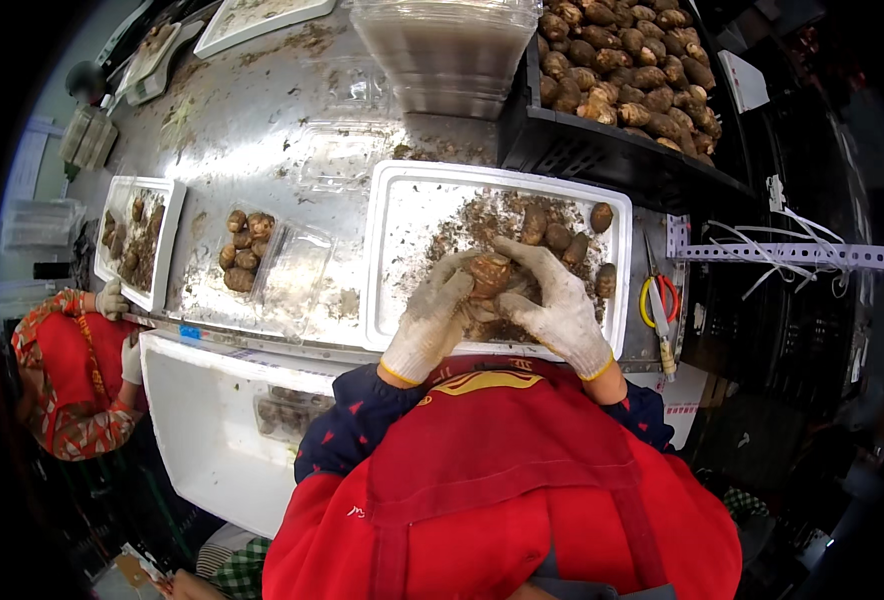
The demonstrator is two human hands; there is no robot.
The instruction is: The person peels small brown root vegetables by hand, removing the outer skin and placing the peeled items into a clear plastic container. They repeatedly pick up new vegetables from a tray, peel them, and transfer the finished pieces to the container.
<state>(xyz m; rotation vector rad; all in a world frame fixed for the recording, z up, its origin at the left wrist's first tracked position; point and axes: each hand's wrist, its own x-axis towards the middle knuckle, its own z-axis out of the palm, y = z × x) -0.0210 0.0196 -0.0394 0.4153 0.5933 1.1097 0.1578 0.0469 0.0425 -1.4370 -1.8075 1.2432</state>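
Note:
My left hand (436, 311), in a soiled white knit glove, holds a brown taro corm (490, 274) over the near part of a white foam tray (378, 255). My right hand (558, 307), gloved alike, is curled at the corm's right side; whether it grips the corm I cannot tell. Loose soil and several small taro corms (558, 237) lie in the tray beyond and right of my hands. To the left, a clear plastic clamshell with its lid folded open (295, 274) holds several corms (245, 251).
A black crate (607, 142) heaped with corms stands back right, beside stacked clear containers (449, 60). Scissors (659, 300) and a knife (661, 322) lie right of the tray. A white foam box (201, 450) sits below the table's edge. A co-worker (74, 375) is at far left, by another tray (175, 247).

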